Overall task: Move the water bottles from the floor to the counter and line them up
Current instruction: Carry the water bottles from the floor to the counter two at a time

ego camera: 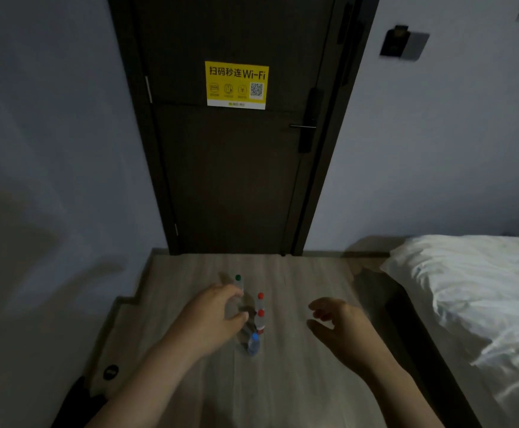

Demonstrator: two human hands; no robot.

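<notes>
The head view looks down on four water bottles, all on the wooden floor [286, 384]. None has been moved and no counter is in view, so by my reading the task is at its very start: every bottle is yet to be carried over and lined up.

The left hand [211, 316] reaches over the cluster with its fingers [232, 291] and thumb curved. The green-capped bottle [238, 282] rises just beyond the fingertips, and its clear body seems to sit between finger and thumb. The frame is dim and smeared, so I cannot tell whether the hand grips it.

Just right of those fingers stand the far red-capped bottle [260, 299] and the near red-capped bottle [261, 319]. The blue-capped bottle [253, 342] stands below the thumb, close to the wrist.

All four stand upright with long axes vertical and caps pointing up toward the camera.

The right hand [338, 325] hangs well to the right of the bottles with its fingers loosely curled and spread, holding nothing.
</notes>
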